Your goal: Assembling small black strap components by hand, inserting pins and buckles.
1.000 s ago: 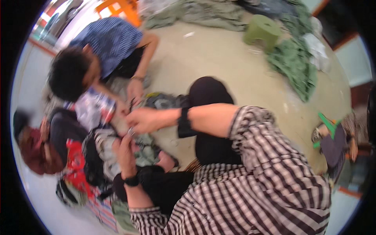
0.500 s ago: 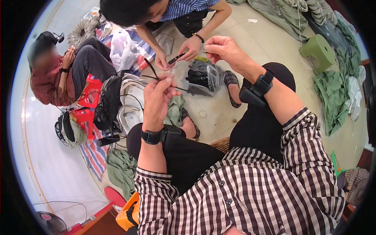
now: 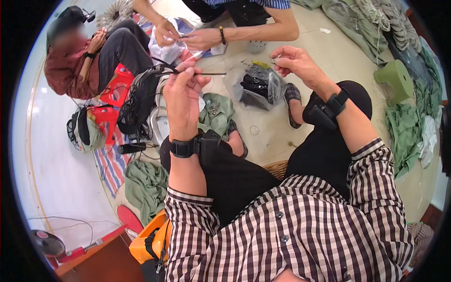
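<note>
My left hand [image 3: 181,101] is raised at the centre left, its fingertips closed on a thin black strip [image 3: 215,74] that sticks out on both sides. To the right, thumb and fingers of my right hand [image 3: 300,68] pinch a small shiny piece [image 3: 274,60], too small to name. Between my hands and lower, a clear plastic bag [image 3: 277,96] with black items in it lies on the floor. Small metal bits lie on a green cloth [image 3: 221,104] just beyond my left wrist. My hands are apart from each other.
Opposite me, a co-worker's hands [image 3: 197,40] meet over something small and mostly hidden. Another person [image 3: 70,70] sits at the far left beside red stools [image 3: 120,84]. A green stool [image 3: 394,82] and green fabric [image 3: 401,136] are at the right. An orange bag [image 3: 145,244] sits lower left.
The co-worker's hands have moved up and left, away from the plastic bag. The black strip in my left hand now lies nearly level. My right hand keeps its pinch. The whole view has shifted slightly.
</note>
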Motion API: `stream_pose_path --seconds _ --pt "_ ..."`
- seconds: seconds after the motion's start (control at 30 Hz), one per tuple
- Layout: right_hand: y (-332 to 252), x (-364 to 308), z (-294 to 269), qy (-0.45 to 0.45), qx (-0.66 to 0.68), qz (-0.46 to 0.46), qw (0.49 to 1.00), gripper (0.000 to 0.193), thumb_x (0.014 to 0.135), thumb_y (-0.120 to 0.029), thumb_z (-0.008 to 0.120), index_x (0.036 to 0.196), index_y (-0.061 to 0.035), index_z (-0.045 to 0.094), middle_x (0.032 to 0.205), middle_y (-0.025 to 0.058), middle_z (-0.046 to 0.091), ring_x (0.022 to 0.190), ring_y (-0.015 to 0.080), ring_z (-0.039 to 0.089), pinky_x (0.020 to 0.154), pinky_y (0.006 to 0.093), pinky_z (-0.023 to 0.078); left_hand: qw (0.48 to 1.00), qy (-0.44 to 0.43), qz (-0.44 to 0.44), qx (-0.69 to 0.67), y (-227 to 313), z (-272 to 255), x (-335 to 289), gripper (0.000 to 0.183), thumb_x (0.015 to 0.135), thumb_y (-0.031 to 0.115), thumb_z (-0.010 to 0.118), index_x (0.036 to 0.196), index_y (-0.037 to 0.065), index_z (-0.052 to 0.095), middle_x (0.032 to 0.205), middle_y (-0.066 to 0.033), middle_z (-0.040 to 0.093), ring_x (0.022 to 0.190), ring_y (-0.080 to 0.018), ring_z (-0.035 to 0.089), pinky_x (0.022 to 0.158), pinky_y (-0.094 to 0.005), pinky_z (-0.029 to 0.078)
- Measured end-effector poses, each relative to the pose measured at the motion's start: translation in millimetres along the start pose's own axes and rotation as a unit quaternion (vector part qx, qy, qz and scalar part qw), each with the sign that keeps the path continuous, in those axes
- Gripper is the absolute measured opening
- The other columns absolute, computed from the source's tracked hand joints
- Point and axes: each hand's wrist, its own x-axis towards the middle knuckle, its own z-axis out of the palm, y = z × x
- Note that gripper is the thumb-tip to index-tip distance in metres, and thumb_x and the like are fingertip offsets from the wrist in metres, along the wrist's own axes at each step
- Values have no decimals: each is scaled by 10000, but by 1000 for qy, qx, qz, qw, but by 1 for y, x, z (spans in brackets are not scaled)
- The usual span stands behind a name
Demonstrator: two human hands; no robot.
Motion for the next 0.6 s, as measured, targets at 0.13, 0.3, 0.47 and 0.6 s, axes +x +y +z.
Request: stream_pose_path --seconds 0.13,0.3,0.47,0.6 --pt "11 4 6 -39 -20 6 999 118 831 -122 573 917 -46 597 711 -6 580 626 56 537 585 197 454 999 31 7 8 6 -11 2 185 850 36 499 1007 -55 532 839 -93 577 682 -129 560 734 -314 534" --pt "4 2 26 -89 -35 43 994 108 830 -123 576 891 -37 601 689 -3 577 608 63 533 566 202 445 1000 26 8 11 13 -17 1 185 846 40 511 1009 -45 536 850 -89 575 696 -130 555 734 -301 527" --pt "-9 -12 1 -55 -37 -22 998 116 829 -116 581 886 -17 601 691 28 587 600 79 534 545 225 447 1000 10 -12 -24 -1 -5 5 214 846 39 530 1039 -51 534 886 -91 582 779 -153 551 735 -275 476" --pt "-53 -31 -14 49 127 -132 982 142 833 -134 595 891 -4 597 711 53 607 637 90 580 595 224 490 996 -47 -74 -30 -6 -20 -3 211 870 52 517 1068 -23 529 905 -76 583 752 -115 535 701 -249 449"
